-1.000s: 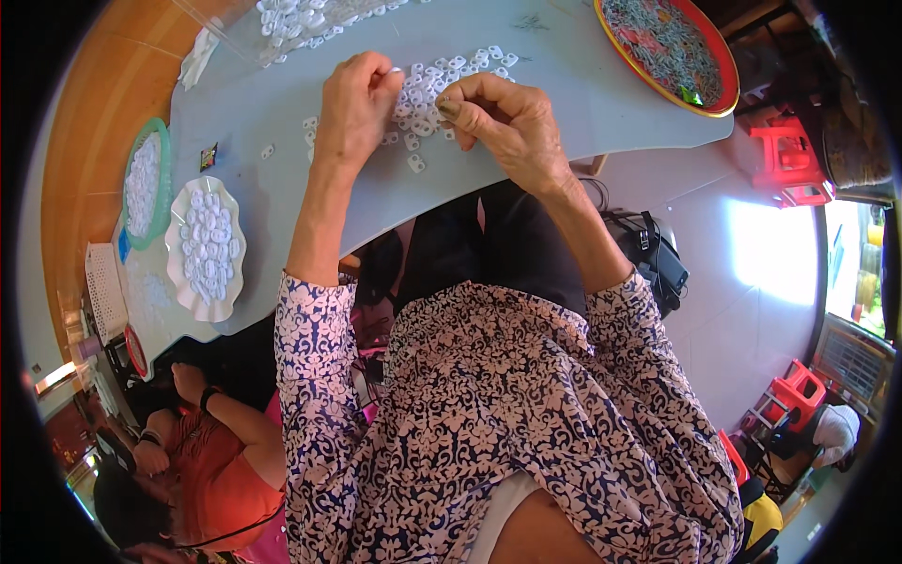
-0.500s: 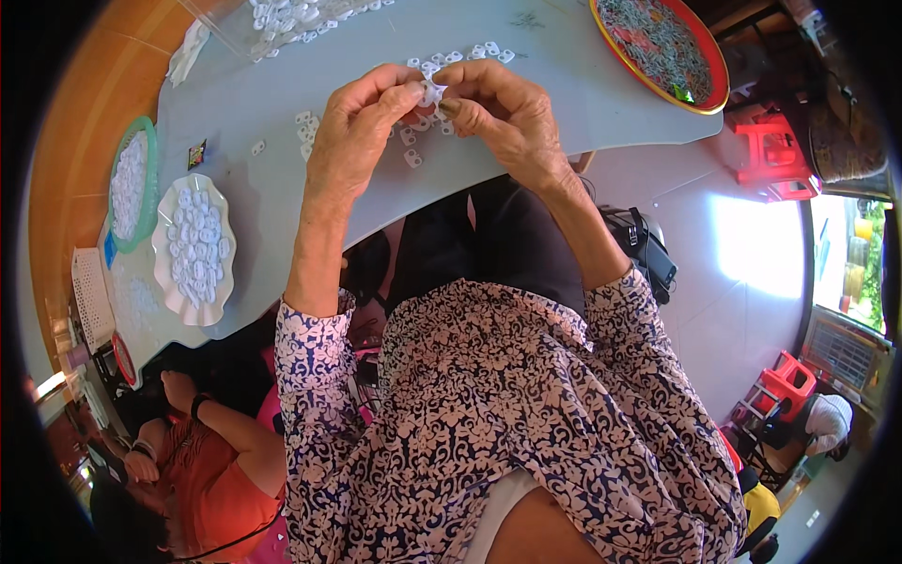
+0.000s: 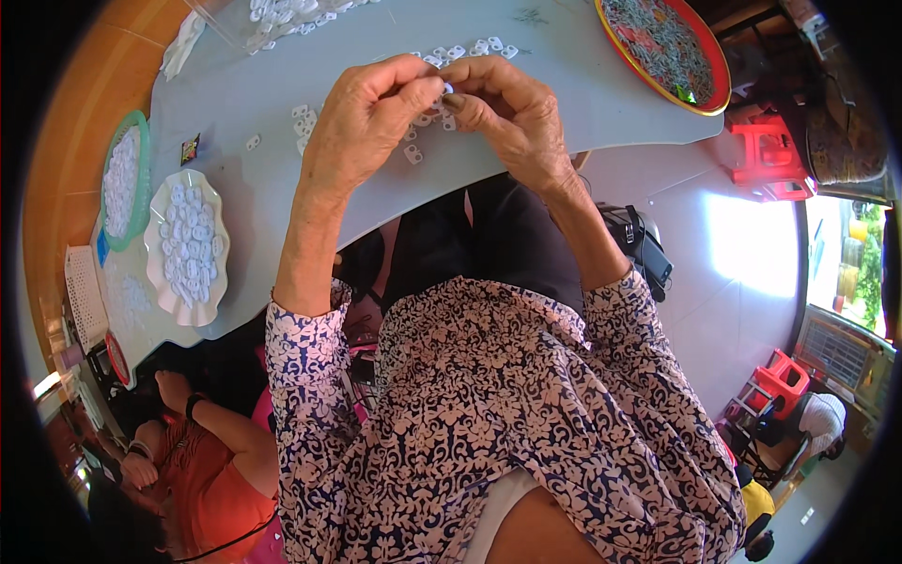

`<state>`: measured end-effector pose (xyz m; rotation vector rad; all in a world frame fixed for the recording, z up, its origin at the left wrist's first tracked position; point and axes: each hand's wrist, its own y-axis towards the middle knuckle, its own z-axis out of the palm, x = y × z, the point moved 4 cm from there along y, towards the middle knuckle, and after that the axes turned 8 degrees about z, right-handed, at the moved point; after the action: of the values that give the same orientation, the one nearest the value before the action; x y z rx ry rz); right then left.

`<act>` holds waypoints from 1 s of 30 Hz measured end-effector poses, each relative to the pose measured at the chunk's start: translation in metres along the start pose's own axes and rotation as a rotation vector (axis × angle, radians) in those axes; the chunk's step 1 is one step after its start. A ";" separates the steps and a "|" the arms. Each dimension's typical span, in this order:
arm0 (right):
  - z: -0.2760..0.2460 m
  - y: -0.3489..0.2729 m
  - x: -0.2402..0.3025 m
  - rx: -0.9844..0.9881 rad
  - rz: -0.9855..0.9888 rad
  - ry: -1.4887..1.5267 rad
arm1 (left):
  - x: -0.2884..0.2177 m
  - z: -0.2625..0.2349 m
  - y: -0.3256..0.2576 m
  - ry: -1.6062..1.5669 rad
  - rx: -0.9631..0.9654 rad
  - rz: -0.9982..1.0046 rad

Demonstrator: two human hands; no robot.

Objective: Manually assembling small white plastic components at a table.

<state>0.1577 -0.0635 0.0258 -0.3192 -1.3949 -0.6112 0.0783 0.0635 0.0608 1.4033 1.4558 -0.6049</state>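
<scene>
My left hand (image 3: pixel 366 122) and my right hand (image 3: pixel 515 111) meet above the table, both closed in a pinch. Between their fingertips is a small white plastic piece (image 3: pixel 447 89), mostly covered by the fingers. What exactly each fingertip grips on it is too small to make out. Loose white plastic pieces with holes (image 3: pixel 412 153) lie on the grey table (image 3: pixel 282 188) beneath and beyond my hands. A smaller cluster of the same pieces (image 3: pixel 303 125) sits just left of my left hand.
At left stand a scalloped white dish (image 3: pixel 220 268) of white pieces and a green basket (image 3: pixel 144 179). A small dark packet (image 3: pixel 191 148) lies nearby. A red round tray (image 3: pixel 722 89) of thin grey bits is far right. Another person (image 3: pixel 225 498) sits at lower left.
My left hand has shifted slightly right, its fingertips closer to the right hand's. The white piece shows less between them now. The view has moved a little.
</scene>
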 end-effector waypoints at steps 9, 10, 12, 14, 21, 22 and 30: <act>-0.001 0.000 0.002 -0.040 0.017 -0.009 | -0.005 0.017 -0.016 0.002 -0.178 -0.042; -0.001 0.001 0.003 -0.037 0.037 -0.045 | -0.006 0.016 -0.017 0.038 -0.218 -0.015; 0.002 0.001 0.001 -0.034 0.030 -0.060 | -0.004 0.014 -0.017 0.030 -0.228 -0.046; 0.002 0.002 -0.003 -0.037 0.025 -0.077 | -0.001 0.016 -0.017 0.019 -0.233 -0.077; 0.000 0.002 0.001 -0.014 0.030 -0.063 | -0.005 0.018 -0.016 0.023 -0.233 -0.032; -0.001 0.002 0.000 -0.013 0.025 -0.071 | -0.007 0.018 -0.015 0.036 -0.228 -0.033; 0.000 0.000 -0.002 -0.028 0.032 -0.069 | -0.006 0.017 -0.015 0.052 -0.198 -0.015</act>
<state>0.1580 -0.0632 0.0233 -0.3877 -1.4456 -0.5987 0.0681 0.0431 0.0550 1.2622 1.5248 -0.4228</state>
